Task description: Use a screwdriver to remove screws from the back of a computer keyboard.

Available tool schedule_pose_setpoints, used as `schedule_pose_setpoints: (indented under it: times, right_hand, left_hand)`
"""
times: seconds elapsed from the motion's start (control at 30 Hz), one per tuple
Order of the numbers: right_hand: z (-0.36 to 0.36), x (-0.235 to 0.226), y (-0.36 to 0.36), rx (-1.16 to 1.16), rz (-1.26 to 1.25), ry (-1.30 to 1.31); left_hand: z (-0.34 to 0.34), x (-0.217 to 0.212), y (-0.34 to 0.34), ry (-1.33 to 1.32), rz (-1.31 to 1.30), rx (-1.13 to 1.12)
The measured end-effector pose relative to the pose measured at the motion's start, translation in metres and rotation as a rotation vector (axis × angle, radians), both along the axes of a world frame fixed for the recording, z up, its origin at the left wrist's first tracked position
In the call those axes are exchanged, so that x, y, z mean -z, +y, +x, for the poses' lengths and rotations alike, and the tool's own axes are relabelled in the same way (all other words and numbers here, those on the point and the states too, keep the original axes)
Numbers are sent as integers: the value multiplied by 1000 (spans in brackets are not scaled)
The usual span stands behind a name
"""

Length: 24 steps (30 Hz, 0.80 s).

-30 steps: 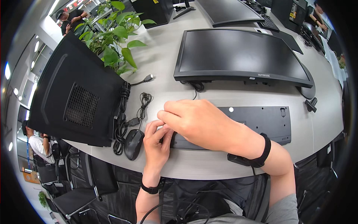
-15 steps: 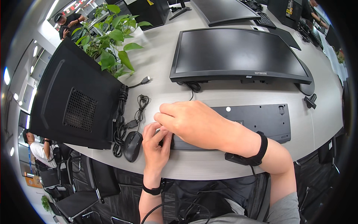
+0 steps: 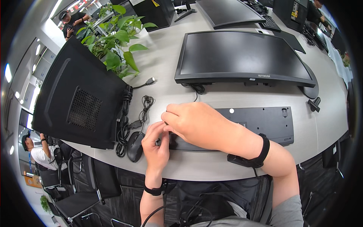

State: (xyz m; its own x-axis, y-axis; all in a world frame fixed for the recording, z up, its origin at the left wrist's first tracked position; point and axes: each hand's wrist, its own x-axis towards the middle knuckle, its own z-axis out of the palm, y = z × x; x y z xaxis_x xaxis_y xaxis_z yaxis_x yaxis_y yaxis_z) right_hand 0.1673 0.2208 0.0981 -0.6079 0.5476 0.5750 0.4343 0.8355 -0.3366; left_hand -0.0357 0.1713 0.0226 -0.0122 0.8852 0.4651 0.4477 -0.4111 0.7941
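Observation:
A black keyboard (image 3: 264,123) lies with its underside up on the pale desk, its left end covered by my hands. My right hand (image 3: 194,119) reaches across it, fingers curled and pinched together at its left end. My left hand (image 3: 155,145) meets it there, fingertips bent and close to the right hand's fingers. What the fingers hold, if anything, is hidden behind the hands. Beside my left hand rests a black mouse (image 3: 135,146), its cable (image 3: 145,106) bundled behind it.
A black computer case (image 3: 75,98) stands at the left with coiled cables (image 3: 123,130) along its side. Behind the keyboard is a tilted monitor (image 3: 244,55). A leafy plant (image 3: 117,41) grows at the back left. A small black clip-like part (image 3: 314,104) sits at the right. Two people are farther off, left.
My hands stay together at the keyboard's left end. The left hand's fingers have shifted slightly, with the thumb more upright. The whole view has moved a little.

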Motion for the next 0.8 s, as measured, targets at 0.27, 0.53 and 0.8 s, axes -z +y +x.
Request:
schedule_pose_setpoints:
  times: [0.27,0.53,0.8]
  right_hand:
    - [-4,-2,-1,46,19,-59]
    - [-4,-2,1,-59,-55,25]
    - [-4,-9,1,55,13,-149]
  left_hand:
    - [0,-31,15,60,-76,71]
    - [-3,-37,18,130,-39,47]
    - [-8,-43,35,116,-79,153]
